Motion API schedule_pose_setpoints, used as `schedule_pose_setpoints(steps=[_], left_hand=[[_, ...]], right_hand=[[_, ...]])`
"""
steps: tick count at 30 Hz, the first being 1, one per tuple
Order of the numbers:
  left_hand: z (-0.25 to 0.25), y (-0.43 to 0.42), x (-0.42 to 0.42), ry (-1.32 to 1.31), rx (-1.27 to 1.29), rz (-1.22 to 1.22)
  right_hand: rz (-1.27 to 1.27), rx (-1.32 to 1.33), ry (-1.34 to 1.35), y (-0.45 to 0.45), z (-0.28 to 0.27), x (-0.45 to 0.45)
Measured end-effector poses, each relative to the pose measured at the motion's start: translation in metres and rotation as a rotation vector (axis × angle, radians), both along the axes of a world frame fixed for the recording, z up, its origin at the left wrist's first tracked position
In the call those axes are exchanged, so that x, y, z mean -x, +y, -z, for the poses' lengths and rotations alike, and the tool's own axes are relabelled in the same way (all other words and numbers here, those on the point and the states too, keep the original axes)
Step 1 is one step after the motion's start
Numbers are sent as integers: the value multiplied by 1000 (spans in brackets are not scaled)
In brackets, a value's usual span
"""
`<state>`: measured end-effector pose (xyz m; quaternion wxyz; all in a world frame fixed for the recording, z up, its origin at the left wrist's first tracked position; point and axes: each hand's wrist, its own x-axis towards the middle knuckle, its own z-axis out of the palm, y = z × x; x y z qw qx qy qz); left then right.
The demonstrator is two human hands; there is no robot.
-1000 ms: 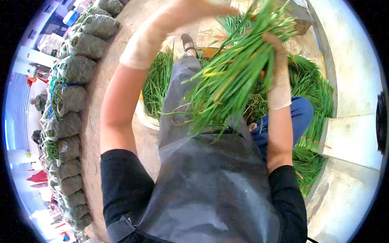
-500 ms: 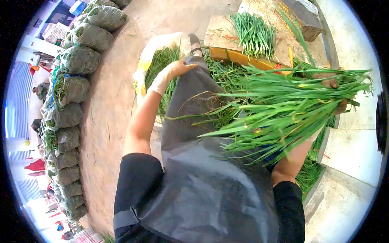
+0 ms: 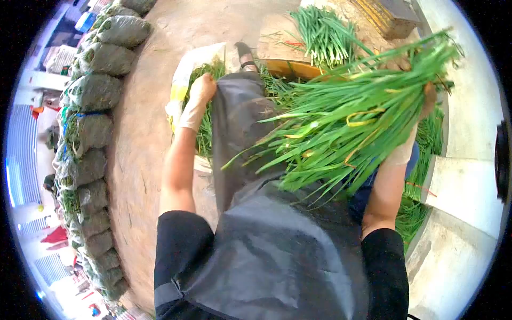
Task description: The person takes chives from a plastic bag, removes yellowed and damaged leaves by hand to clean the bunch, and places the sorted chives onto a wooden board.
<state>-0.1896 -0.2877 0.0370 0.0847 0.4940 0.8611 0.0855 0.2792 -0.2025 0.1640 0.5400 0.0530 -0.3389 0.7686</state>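
Note:
My right hand [image 3: 426, 98], partly covered by leaves, grips a large bunch of chives [image 3: 352, 120] near its root ends at the right. The long green leaves, some of them yellow, fan out leftward over my lap. My left hand [image 3: 202, 89] is closed beside the edge of the dark apron [image 3: 277, 240], above an open pale bag [image 3: 194, 56] of green leaves. Whatever its curled fingers hold is hidden. A neat bunch of chives with white ends [image 3: 325, 37] lies on a board ahead of me.
Filled clear bags [image 3: 96, 90] stand in a long row at the left. A yellow-sided crate [image 3: 384, 18] rests at the board's far right. More loose chives [image 3: 413, 218] lie by the pale ledge [image 3: 458, 186] on my right. My shod foot [image 3: 245, 56] is ahead.
My left hand has moved left and down off the apron, and its fingers have curled closed. The bunch in my right hand has tilted, with its root ends swung up and away.

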Motion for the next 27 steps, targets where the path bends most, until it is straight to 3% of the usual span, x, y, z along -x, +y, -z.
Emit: schedule_pose_setpoints(steps=[2, 3, 5, 6, 7, 10, 11, 13, 17, 19, 21, 23, 25, 27], left_hand=[[-1, 2, 16, -6, 127, 82], [-29, 0, -3, -123, 4, 75], [-87, -1, -57, -764, -373, 283], [-125, -13, -100, -1158, -368, 367], [-99, -5, -105, -1157, -194, 524], [-126, -58, -171, -1376, 30, 549], [-122, -72, -174, -1467, 41, 520], [-115, -98, -172, -1687, 31, 460], [-97, -141, -186, -2033, 31, 354], [-99, -151, -211, -1973, 65, 227], [-127, -142, -228, -1726, 205, 81], [-116, -152, -213, -1457, 151, 3], [-110, -165, -190, -1331, 135, -22], [-110, -178, -171, -1241, 140, -96]], right_hand=[[-111, 43, 28, -1, -4, 10], [-129, 45, 24, -4, -6, 19], [-131, 138, 45, -12, -7, 41], [-125, 232, 73, -18, -5, 52], [-127, 240, 77, -24, -4, 61], [-116, 242, -65, -38, -12, 85], [-34, 245, -77, -46, -18, 90], [-126, 262, 17, -47, -13, 94], [-116, 309, -34, -42, 30, 94], [-291, 369, -102, -54, 37, 98], [-371, 448, -216, -57, 47, 90], [-156, 97, -583, -45, 77, 83], [-246, -22, -578, -37, 84, 84], [-344, -509, -1165, -37, 75, 82]])
